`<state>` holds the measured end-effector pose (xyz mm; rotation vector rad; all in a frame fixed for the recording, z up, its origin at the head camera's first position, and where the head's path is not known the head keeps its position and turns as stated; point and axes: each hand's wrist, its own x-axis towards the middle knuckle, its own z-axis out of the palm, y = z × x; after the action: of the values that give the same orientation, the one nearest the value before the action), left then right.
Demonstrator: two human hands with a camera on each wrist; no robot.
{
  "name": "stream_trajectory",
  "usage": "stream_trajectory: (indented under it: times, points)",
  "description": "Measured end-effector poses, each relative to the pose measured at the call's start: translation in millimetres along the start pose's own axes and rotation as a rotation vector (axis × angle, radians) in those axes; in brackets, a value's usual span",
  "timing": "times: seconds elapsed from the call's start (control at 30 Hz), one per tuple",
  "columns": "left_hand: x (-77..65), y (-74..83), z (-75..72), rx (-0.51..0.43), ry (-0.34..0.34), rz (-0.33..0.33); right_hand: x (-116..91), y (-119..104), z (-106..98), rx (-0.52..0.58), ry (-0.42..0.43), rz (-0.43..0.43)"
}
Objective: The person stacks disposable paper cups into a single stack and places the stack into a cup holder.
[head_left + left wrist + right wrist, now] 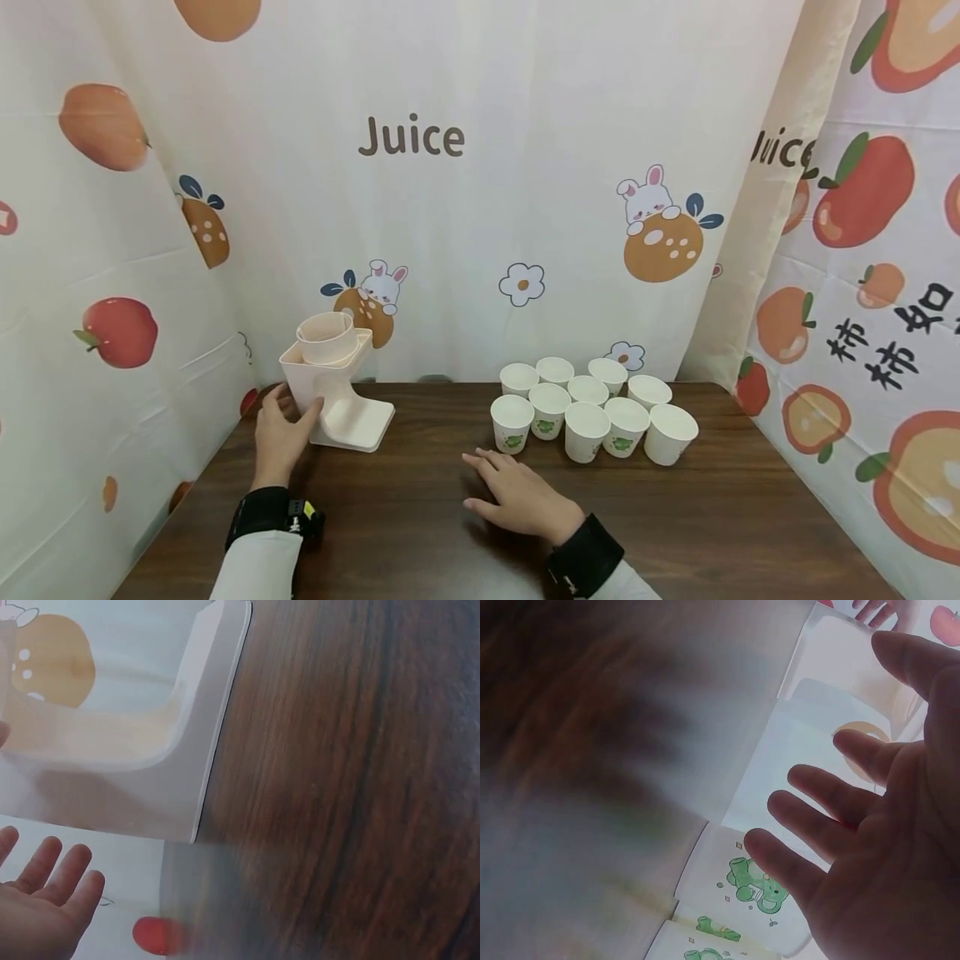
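At the table's left stands a cream plastic stand with a flat foot, a curved column and a wide top. A round open cylinder sits in that top. My left hand is at the stand's left side, thumb toward the near face. In the left wrist view its fingers are spread beside the column with a gap between. My right hand is over the table, in front of the paper cups, fingers extended and holding nothing. The nearest white paper cup has a green printed figure.
Several more white paper cups stand upright in a close cluster at the back right of the brown wooden table. A fruit-printed curtain hangs behind the table and along both sides.
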<state>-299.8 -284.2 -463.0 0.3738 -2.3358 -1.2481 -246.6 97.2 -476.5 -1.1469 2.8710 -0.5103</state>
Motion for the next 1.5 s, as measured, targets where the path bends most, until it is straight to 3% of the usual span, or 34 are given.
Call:
stream_trajectory:
  times: [0.2,0.43,1.5]
  points:
    - [2.1,2.2,2.4,-0.035,-0.041,-0.001,0,-2,2,0.016,-0.016,-0.019]
    - [5.6,1.4,6.7,-0.082,0.007,0.049,1,-4,1,0.011,0.002,-0.024]
    - [2.7,3.0,8.4,-0.028,0.043,0.058,-11,13,-6,0.039,0.004,0.016]
